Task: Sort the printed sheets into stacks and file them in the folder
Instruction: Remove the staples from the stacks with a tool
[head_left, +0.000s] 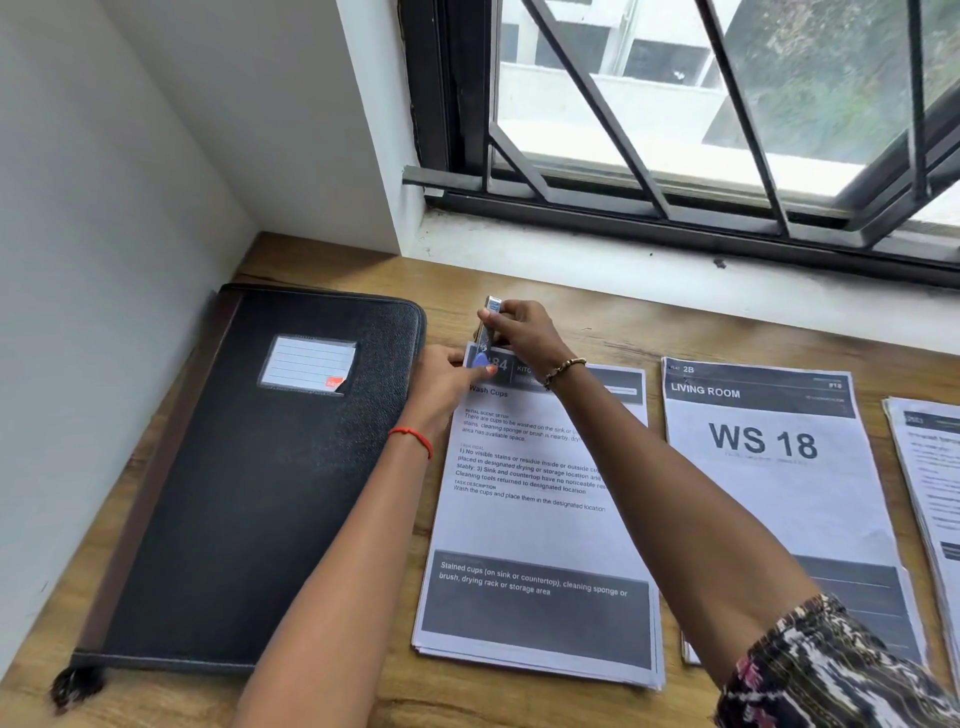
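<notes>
Our right hand (519, 332) is closed round a small metal stapler (488, 325) at the top-left corner of the white "Wash Cups" printed stack (535, 519), just right of the shut black leather folder (260, 483). Our left hand (447, 379), fingers extended, pins that corner; we should square the edges before pressing down.

Folder (249, 483): black grained leatherette, matt. Stapler (488, 325): shiny metal. Sheets (540, 519): matt paper. Desk (519, 706): wood-grain.
</notes>
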